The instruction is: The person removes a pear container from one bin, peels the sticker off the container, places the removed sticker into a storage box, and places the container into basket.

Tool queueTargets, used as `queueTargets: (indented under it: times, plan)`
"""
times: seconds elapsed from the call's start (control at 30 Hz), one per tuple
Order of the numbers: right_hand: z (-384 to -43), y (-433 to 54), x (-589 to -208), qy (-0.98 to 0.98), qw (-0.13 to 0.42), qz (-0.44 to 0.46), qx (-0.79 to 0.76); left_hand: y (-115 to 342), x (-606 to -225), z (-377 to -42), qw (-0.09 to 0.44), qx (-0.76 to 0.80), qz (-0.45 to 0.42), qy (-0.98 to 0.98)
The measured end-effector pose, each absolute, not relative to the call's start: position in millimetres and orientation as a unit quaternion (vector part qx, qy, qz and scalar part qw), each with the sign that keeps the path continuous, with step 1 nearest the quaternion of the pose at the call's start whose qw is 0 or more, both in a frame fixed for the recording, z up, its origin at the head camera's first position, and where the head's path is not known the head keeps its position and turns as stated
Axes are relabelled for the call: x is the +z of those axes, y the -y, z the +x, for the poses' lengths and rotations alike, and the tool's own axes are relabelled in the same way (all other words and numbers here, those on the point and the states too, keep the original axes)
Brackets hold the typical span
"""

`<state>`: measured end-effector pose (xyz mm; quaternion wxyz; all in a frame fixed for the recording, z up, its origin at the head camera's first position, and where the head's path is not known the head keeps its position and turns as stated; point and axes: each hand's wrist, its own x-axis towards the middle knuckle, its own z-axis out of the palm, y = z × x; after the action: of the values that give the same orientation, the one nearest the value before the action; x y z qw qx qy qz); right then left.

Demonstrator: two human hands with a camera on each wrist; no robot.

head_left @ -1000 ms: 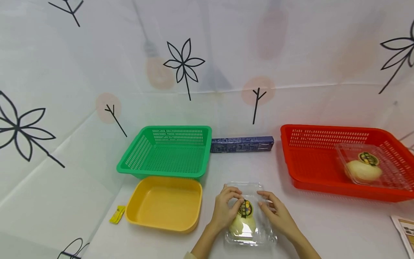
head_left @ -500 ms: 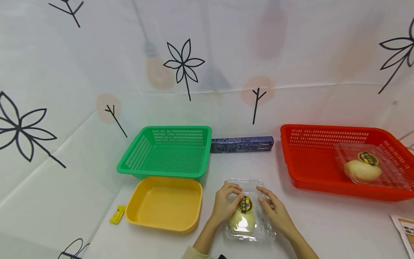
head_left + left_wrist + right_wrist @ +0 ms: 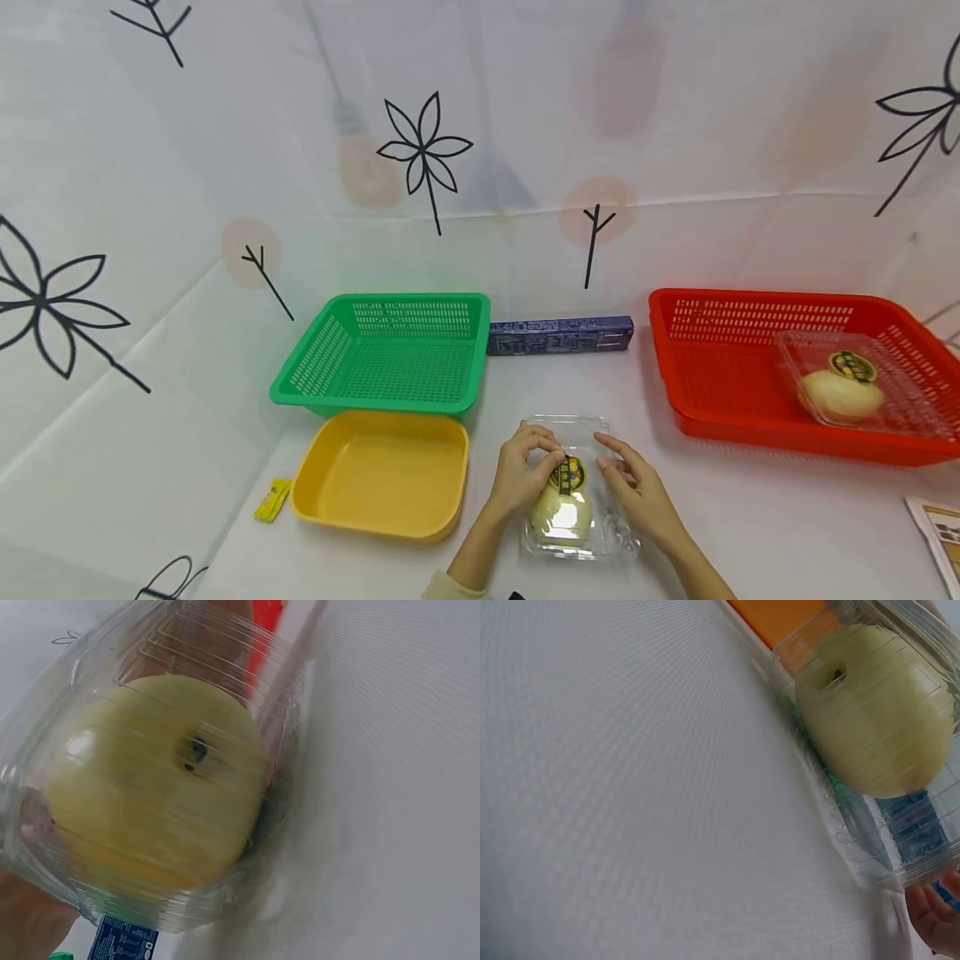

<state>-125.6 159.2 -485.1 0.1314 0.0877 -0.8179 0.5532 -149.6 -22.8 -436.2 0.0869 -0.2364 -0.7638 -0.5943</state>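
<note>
A clear plastic clamshell box (image 3: 577, 430) lies in front of me in the head view. Inside it is one round, pale yellow-green fruit (image 3: 561, 518), under a round dark sticker (image 3: 567, 475) on the lid. My left hand (image 3: 516, 475) grips the box at its upper left, fingers bent and thumb by the sticker. Along the upper right side my right hand (image 3: 643, 497) holds it between thumb and fingers. Both wrist views show the fruit (image 3: 157, 787) close up through ribbed plastic. Right fingers (image 3: 934, 907) curl at the box's end; the undersides of both hands are partly hidden.
A yellow tub (image 3: 378, 475) stands left of the box, with a green basket (image 3: 390, 367) behind it. A small yellow packet (image 3: 272, 500) lies further left. A dark blue carton (image 3: 561, 336) sits at the back. The red basket (image 3: 720, 375) holds another boxed fruit (image 3: 842, 393).
Both hands and the box shifted slightly away from me between the first and second frames. Since then they have stayed almost still, with the same hold.
</note>
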Motion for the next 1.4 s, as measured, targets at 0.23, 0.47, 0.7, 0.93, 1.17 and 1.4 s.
queueTargets:
  times: [0.23,0.47,0.7,0.93,1.17,1.4]
  plan:
    - [-125,-159,-487,0.819,0.124,0.079,0.554,25,-437,-150,0.069,-0.596,-0.238,0.763]
    - [-125,-158,-486,0.819,0.123,0.072,0.556,29,-437,-153,0.041,-0.603,-0.251,0.756]
    - [-125,-158,-486,0.818,0.119,0.068,0.559,31,-437,-153,0.029,-0.612,-0.254,0.748]
    - [-125,-159,-487,0.817,0.117,0.064,0.561,27,-451,-152,0.088,-0.640,-0.236,0.726]
    - [-126,-159,-487,0.815,0.116,0.059,0.565,21,-479,-158,0.145,-0.645,-0.205,0.722]
    - [-125,-159,-488,0.813,0.117,0.064,0.567,23,-481,-155,0.180,-0.559,-0.204,0.783]
